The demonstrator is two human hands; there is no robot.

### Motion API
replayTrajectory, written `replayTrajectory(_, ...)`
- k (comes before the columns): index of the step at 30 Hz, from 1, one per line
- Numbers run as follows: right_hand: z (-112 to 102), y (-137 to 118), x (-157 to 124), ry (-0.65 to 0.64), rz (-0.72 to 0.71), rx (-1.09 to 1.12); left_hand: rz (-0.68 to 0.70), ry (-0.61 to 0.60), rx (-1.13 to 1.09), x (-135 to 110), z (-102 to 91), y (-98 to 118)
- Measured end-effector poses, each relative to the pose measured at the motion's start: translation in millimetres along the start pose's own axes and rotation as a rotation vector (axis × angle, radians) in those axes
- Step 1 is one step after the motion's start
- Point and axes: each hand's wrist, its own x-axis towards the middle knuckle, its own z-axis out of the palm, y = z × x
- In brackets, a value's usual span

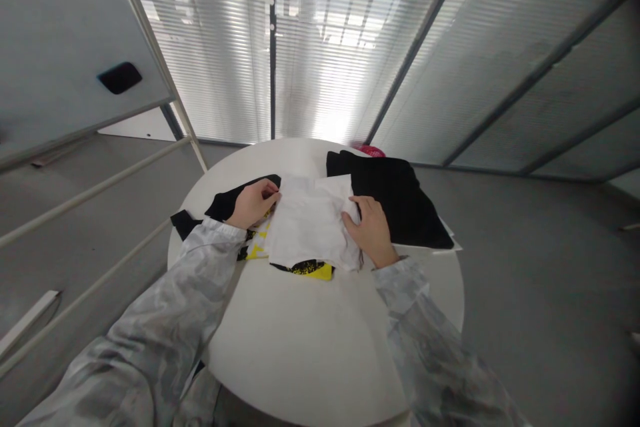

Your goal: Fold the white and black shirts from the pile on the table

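Observation:
A white garment lies folded on the round white table, on top of a black and yellow garment. My left hand is closed, pinching the white garment's left edge. On the garment's right edge rests my right hand, fingers curled over the cloth and pressing it down. Both sleeves are grey and mottled.
A black garment lies folded at the table's far right, over a white sheet. Something pink shows at the far edge behind it. Glass walls with blinds stand behind; a white railing runs along the left. Grey floor surrounds the table.

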Motion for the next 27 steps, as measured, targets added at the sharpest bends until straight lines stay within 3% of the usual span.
replayTrajectory(6,-5,1,3,-0.016,0.059,-0.067,0.024,0.042,0.152,-8,-2.6,17)
replayTrajectory(12,-9,0,2,-0.02,0.108,-0.165,0.05,-0.163,0.28,-10,-1.5,13)
replayTrajectory(16,-7,1,1,-0.038,0.075,-0.182,0.094,-0.205,0.227,-8,-2.5,9)
replayTrajectory(27,-11,-6,3,0.094,0.059,-0.084,0.187,0.021,0.325,-12,-2.7,20)
